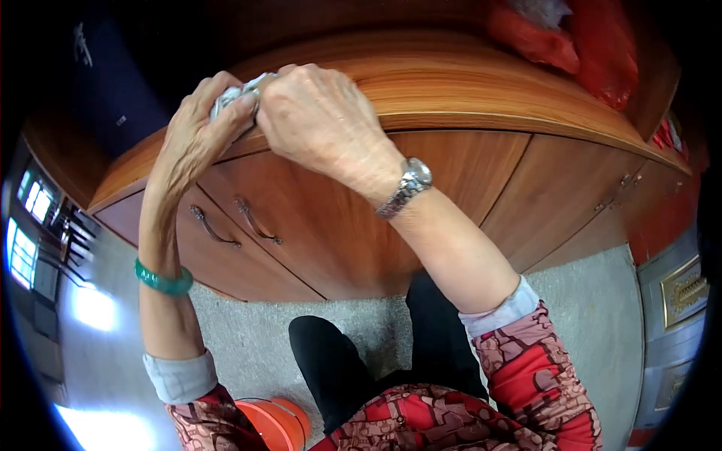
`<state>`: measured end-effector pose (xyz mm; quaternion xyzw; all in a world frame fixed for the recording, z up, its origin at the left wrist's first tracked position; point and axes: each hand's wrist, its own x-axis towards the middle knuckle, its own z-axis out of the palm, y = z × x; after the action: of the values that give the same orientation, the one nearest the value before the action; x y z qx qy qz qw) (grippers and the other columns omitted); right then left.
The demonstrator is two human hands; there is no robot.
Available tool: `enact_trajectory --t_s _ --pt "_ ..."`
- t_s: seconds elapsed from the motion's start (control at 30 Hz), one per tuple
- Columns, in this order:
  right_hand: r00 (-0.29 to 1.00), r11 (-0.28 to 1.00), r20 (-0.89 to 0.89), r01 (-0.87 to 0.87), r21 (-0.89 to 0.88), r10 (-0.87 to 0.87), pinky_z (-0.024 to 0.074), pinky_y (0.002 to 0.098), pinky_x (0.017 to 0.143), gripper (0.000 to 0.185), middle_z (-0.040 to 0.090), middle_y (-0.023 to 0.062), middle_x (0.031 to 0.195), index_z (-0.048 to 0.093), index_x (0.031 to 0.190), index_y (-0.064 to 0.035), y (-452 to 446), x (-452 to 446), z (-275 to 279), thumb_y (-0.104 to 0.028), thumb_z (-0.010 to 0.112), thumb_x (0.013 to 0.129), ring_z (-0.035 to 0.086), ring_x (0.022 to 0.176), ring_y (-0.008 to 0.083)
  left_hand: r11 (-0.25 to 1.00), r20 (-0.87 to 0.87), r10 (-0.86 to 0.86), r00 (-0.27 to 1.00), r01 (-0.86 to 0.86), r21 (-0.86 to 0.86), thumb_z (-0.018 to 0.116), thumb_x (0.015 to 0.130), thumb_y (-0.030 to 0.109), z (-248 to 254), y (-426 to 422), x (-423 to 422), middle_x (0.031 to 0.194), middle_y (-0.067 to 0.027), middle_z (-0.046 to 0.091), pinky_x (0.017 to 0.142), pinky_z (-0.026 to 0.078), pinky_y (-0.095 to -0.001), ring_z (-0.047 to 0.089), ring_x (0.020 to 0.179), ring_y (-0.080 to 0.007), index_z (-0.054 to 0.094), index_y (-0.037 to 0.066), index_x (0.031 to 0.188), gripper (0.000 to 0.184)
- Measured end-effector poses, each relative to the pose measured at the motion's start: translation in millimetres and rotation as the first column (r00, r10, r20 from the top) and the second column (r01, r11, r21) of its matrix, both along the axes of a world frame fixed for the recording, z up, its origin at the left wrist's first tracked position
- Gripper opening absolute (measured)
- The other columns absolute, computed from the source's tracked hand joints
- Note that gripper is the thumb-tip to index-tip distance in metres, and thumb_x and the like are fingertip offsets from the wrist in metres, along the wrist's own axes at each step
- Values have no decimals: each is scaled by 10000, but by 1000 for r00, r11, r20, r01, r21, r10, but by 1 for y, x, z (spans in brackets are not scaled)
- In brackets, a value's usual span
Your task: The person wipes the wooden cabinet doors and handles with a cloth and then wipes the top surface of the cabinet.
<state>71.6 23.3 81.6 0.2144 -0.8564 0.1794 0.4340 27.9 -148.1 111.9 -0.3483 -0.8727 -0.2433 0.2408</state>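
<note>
A crumpled pale cloth (235, 96) is bunched between my two hands, just over the front edge of a wooden cabinet top (444, 83). My left hand (203, 124), with a green bangle on its forearm, has its fingers wrapped round the cloth. Beside it, my right hand (320, 120) is closed against the cloth's other end, its knuckles up and a metal watch at the wrist. The right fingertips are hidden under the hand.
Cabinet doors (331, 218) with metal handles (256, 222) face me below. A dark blue box or bag (113, 83) stands at the left, and red plastic bags (602, 52) lie at the right. An orange bucket (278, 421) sits on the floor near my legs.
</note>
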Motion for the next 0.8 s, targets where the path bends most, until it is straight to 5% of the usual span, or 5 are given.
enact_trajectory --t_s 0.33,0.6,0.8 --pt "992 998 -126 36 53 -29 536 398 598 176 618 234 666 635 680 48 0 -6 -4 -79 567 781 652 630 339 947 -28 321 947 -320 32 493 869 484 -10 -10 -53 1057 -220 611 853 459 -428 582 1013 -391 591 76 1127 493" --pt "998 997 -47 50 60 -47 535 396 573 165 619 222 652 637 677 34 0 -8 -4 -84 578 778 653 624 334 990 -116 139 983 -136 33 566 820 378 -14 -11 -19 877 -190 603 750 453 -449 596 812 -354 635 33 969 382" --pt "996 999 -92 16 50 -12 534 403 573 190 620 212 647 638 686 28 0 -5 -3 -103 562 800 654 627 332 1000 23 -11 1000 11 18 568 824 369 -6 -20 -2 830 -143 561 691 456 -395 565 749 -276 623 39 939 353"
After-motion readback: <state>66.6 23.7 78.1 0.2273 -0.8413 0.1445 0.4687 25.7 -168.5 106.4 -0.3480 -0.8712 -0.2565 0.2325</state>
